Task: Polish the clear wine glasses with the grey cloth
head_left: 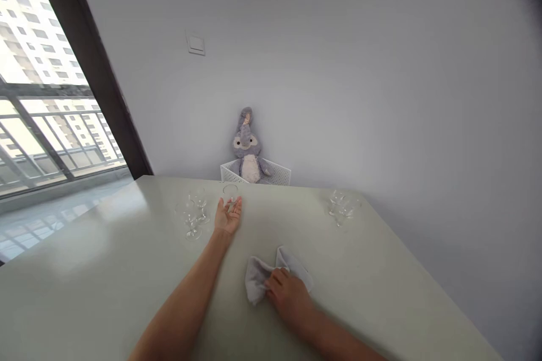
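Note:
My left hand reaches far over the table, palm up, with thumb and fingers curled around the lower part of a clear stemmed glass. Its stem and foot are hard to make out against the hand. Closer to me, my right hand is closed on a light grey cloth, bunched on the table with folds on both sides of the fingers. Left of my left hand stand several clear stemmed glasses, close together and upright.
More clear glasses are grouped at the table's far right. Behind the pale table, a grey plush toy sits in a white perforated basket against the wall. A window is at left.

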`<action>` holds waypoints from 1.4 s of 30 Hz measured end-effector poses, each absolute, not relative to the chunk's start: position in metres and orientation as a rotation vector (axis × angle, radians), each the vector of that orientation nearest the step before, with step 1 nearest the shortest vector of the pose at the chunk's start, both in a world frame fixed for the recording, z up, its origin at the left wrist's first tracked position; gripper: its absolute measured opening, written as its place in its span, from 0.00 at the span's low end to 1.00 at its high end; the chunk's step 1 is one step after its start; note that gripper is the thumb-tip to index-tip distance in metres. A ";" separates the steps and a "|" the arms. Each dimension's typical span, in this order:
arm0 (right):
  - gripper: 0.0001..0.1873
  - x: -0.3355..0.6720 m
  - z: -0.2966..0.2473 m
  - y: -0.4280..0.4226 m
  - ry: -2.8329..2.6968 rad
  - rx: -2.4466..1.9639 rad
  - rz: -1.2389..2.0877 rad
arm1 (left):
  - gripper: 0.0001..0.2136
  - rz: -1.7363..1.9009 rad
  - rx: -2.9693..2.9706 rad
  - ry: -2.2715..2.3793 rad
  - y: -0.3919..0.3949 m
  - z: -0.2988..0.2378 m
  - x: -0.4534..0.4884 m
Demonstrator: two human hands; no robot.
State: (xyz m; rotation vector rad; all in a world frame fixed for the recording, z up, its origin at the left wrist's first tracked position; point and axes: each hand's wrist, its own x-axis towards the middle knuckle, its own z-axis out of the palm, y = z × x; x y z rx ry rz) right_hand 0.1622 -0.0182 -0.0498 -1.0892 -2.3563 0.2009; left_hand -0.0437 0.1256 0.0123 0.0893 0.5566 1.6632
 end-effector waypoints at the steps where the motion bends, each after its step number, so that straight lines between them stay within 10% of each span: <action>1: 0.05 0.166 -0.047 -0.015 -2.235 -1.140 0.321 | 0.09 1.645 0.103 0.552 0.121 0.013 -0.039; 11: 0.12 0.194 0.073 0.009 -0.954 -0.955 1.013 | 0.11 1.461 0.704 0.430 0.083 0.066 0.001; 24: 0.13 0.152 0.118 0.005 -1.807 -0.882 0.580 | 0.21 1.553 1.158 0.590 0.033 0.118 0.021; 35: 0.19 0.169 0.138 0.000 -1.173 -0.624 1.521 | 0.19 1.352 1.856 0.686 0.013 0.131 0.007; 42: 0.11 0.151 0.112 -0.011 -1.926 -0.891 0.597 | 0.18 1.346 1.817 1.014 0.015 0.131 0.005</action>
